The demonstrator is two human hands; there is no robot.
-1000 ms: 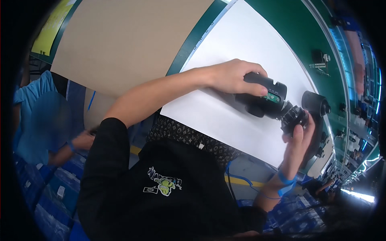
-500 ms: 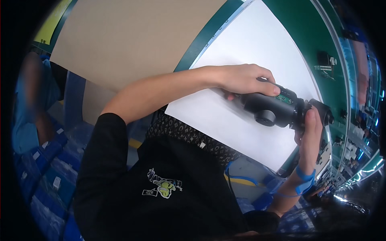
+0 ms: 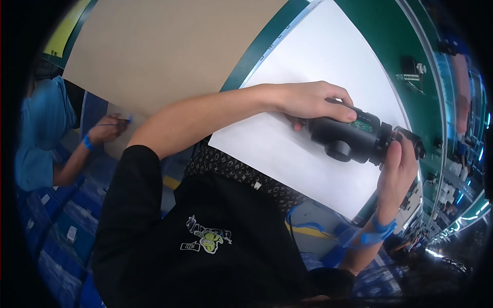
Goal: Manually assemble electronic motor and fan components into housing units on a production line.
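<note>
A black scope-like device (image 3: 324,135), a tubular body with a round knob on its side and a green circuit board (image 3: 362,126) showing through an opening, is held over a white sheet (image 3: 292,169). My left hand (image 3: 316,101) wraps over the body from its left end, thumb beside the board; its other fingers are mostly hidden behind. At the device's right end my right hand (image 3: 398,169) closes around the narrower ringed part, thumb uppermost, its fingers partly hidden. Beyond that hand a dark rounded end piece (image 3: 418,148) sticks out.
The sheet lies on a green bench top (image 3: 371,23), where a small black-and-silver part (image 3: 412,69) rests on the far right. A brown board (image 3: 169,46) covers the left side. Past it, a co-worker's hand (image 3: 108,129) holds something thin. A blue band (image 3: 378,232) circles my right wrist.
My right hand has shifted and turned around the device's right end, with its back now more in view. The device stays nearly in place. At left, the co-worker's hand has come up.
</note>
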